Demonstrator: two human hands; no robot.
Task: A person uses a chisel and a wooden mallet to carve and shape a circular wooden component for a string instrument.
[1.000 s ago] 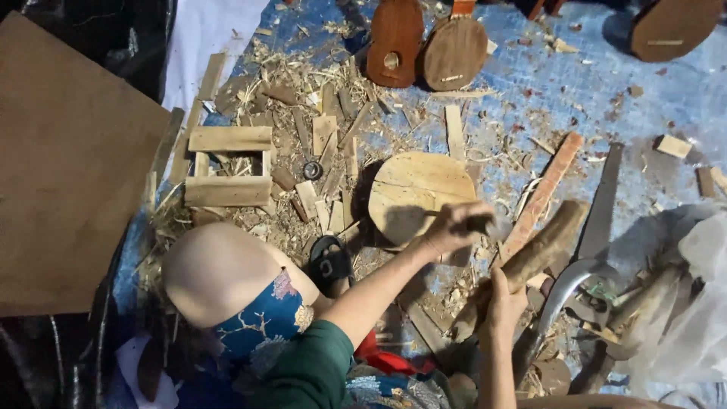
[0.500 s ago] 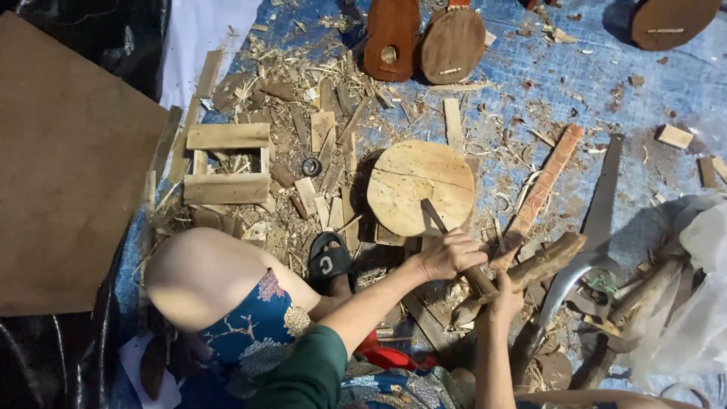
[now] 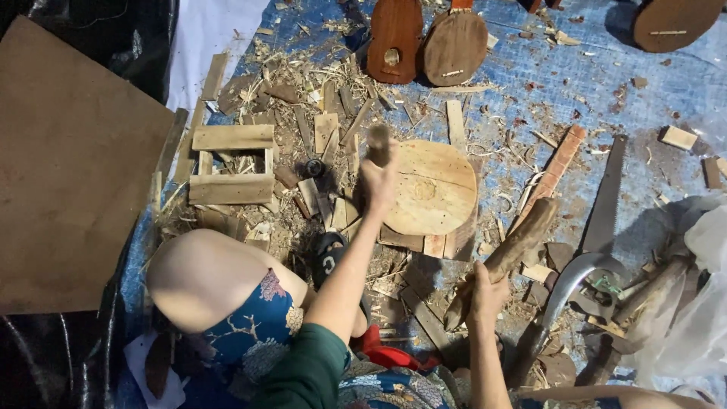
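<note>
Head view. My left hand (image 3: 379,182) is raised in front of me, fingers wrapped tight round a short wooden handle (image 3: 377,144) whose end points up toward the camera; I cannot tell what kind of tool head it carries. The hand sits over the left edge of the round wooden block (image 3: 435,189), which lies flat on the blue tarp (image 3: 530,83) among shavings and offcuts.

My right hand (image 3: 485,291) is lower and nearer my body, closed round the bottom end of a rough wooden stick (image 3: 503,257). The stick is tilted, its upper end reaching up and to the right, just beside the lower right rim of the round block. Whether it touches the block I cannot tell.

Right of the stick, a handsaw (image 3: 606,201) lies on the tarp with a curved sickle blade (image 3: 568,284) below it. A reddish wooden slat (image 3: 556,163) lies between block and saw. Left of the block, a small frame of pale wooden slats (image 3: 231,163) rests in the shavings, and a large brown board (image 3: 68,174) lies further left. At the top edge, two brown instrument-shaped bodies (image 3: 424,42) lie side by side. My bare knee (image 3: 201,276) is bent at lower left.
</note>
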